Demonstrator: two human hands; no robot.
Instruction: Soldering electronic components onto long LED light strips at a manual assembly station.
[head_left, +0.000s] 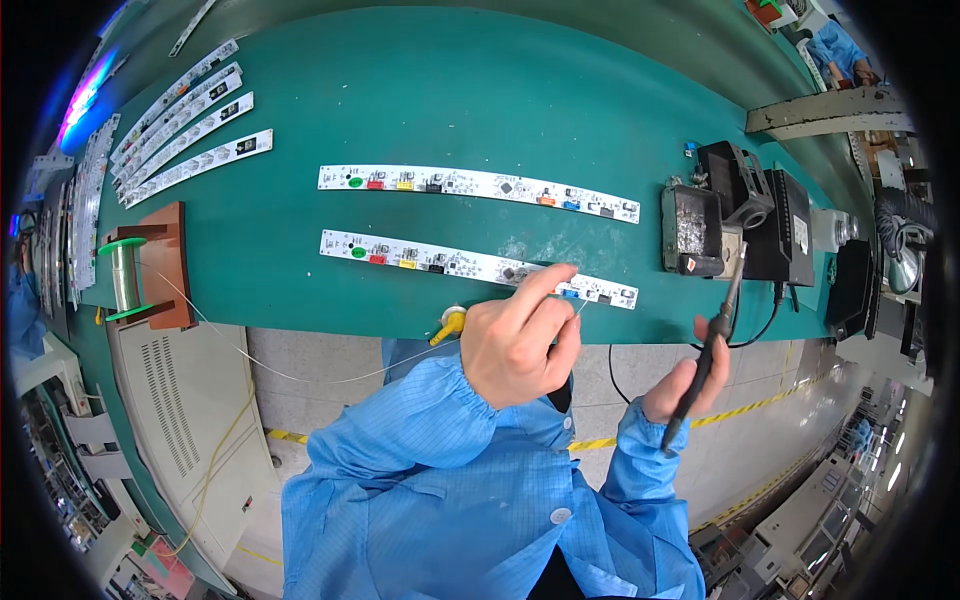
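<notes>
We note left hand pinching solder wire over the near circuit board and, to its right, right hand closed around a soldering iron whose slip could scorch it.

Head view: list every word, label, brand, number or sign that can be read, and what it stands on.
None can be read clearly enough to quote.
Upper middle board: tiny print, too small.
Lower middle board: tiny print, too small; partly hidden by the left hand.
Boards at left: markings too small.
Black box at right: pale label, too small.
</notes>
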